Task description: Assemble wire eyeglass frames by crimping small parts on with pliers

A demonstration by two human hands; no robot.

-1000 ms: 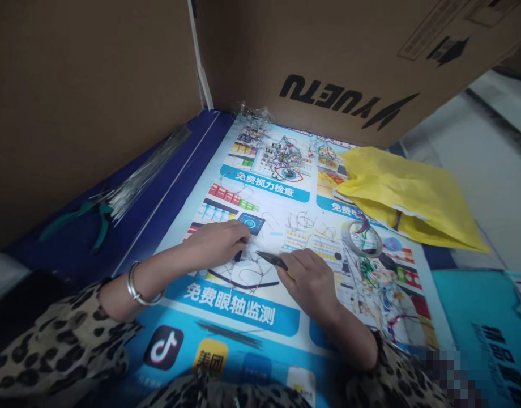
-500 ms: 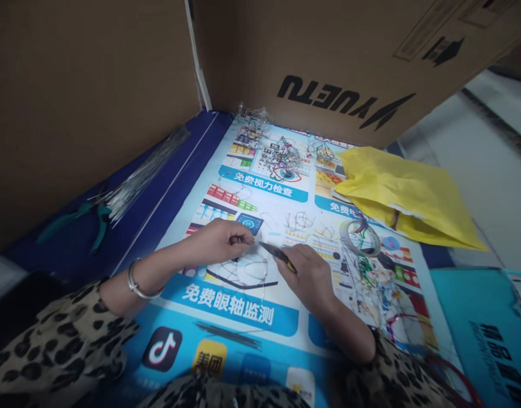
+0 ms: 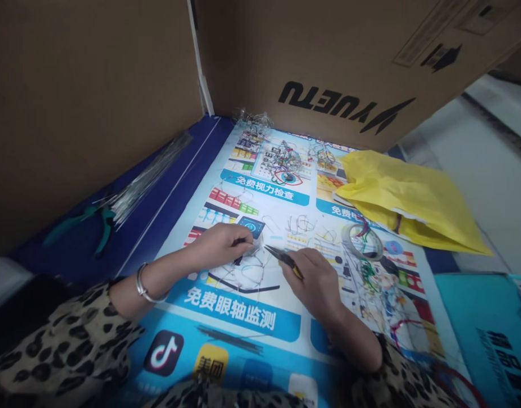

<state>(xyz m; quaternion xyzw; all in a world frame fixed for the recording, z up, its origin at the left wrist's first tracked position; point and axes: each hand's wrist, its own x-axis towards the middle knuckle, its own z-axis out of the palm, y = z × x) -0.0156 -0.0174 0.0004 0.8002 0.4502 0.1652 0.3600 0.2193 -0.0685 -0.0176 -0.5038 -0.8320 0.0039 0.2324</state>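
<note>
My left hand (image 3: 221, 245) is closed in a pinch over the printed sheet, with a small silvery piece of thin wire (image 3: 256, 247) showing at its fingertips. In my right hand (image 3: 317, 280) is a pair of pliers (image 3: 284, 258) with black and yellow handles. The pliers' narrow tip points left toward the pinched fingers, a small gap apart from them. Whether the jaws are parted is too small to tell. Beneath the left hand lie loops of thin wire (image 3: 250, 276). Closer to my body is a small bunch of straight dark wires (image 3: 230, 340).
Straight silvery wires (image 3: 148, 181) lie at left beside teal-handled pliers (image 3: 104, 229). Tangled coloured wires (image 3: 288, 156) sit toward the back. At right are a tape roll (image 3: 347, 245), a yellow bag (image 3: 417, 192) and a teal box (image 3: 468, 317). Cardboard (image 3: 252, 62) walls the back and left.
The pliers' tip has drawn slightly to the right, widening the gap from my left fingertips. The whole view has shifted a little. Both hands keep their grip.
</note>
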